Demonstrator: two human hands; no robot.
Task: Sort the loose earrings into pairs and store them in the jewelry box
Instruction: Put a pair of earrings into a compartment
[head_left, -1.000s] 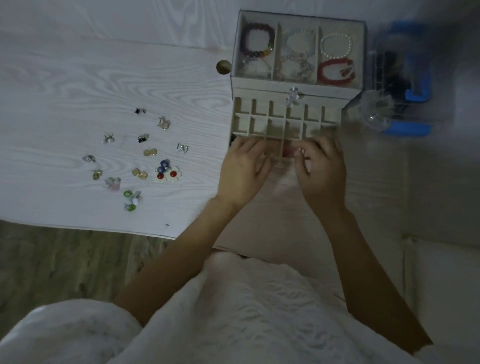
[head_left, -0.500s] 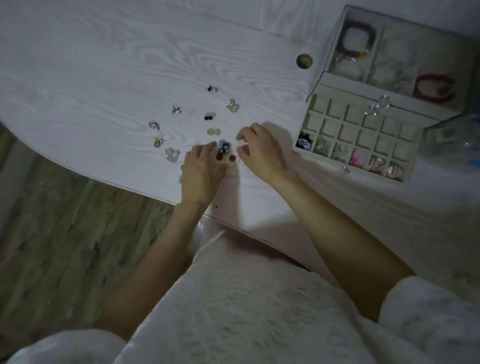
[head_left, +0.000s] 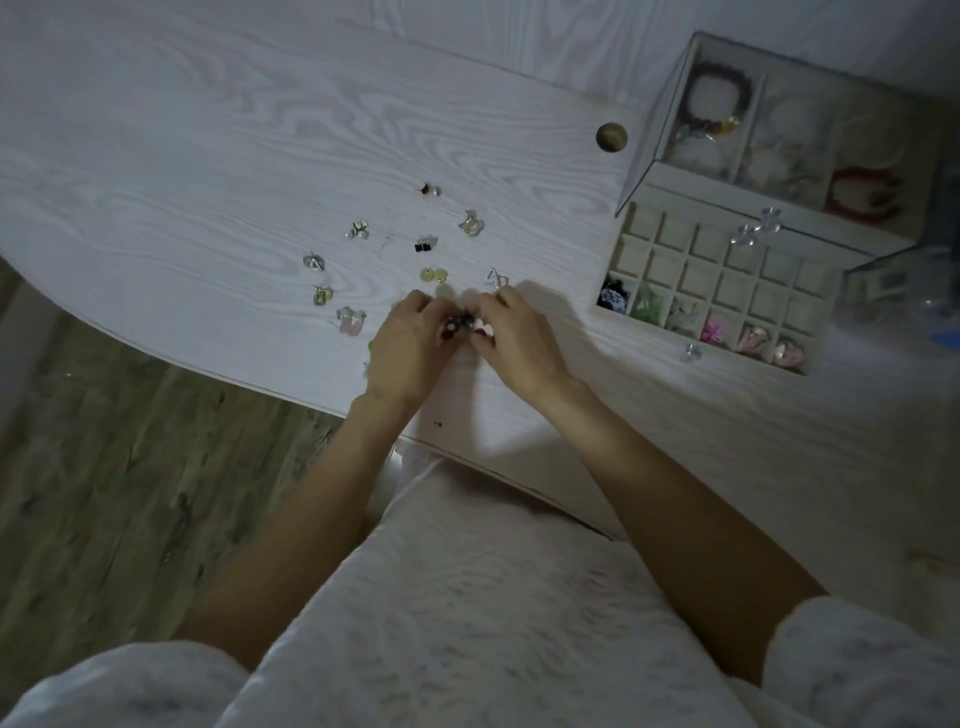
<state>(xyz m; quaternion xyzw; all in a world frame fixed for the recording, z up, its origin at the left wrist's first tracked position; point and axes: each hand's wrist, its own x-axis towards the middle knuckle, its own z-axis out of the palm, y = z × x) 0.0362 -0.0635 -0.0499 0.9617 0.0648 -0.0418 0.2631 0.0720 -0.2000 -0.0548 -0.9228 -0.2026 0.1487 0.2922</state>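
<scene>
Earrings (head_left: 425, 243) mostly lie loose on the desk (head_left: 208, 156); 6 cells of your box (head_left: 727, 291) are filled. Your hands, left (head_left: 405, 348) and right (head_left: 519, 343), together pinch colourful ones (head_left: 460, 325).

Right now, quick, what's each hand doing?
Left hand: fingers curled, pinching the small cluster of red, dark and white bead earrings.
Right hand: pinching the same cluster from the other side.

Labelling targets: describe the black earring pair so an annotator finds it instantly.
Start at the jewelry box on the table's right, then go left to the loose earrings. The black earring pair lies mid-cluster, above the round yellow pair; it's the only dark, square-looking one.
</scene>
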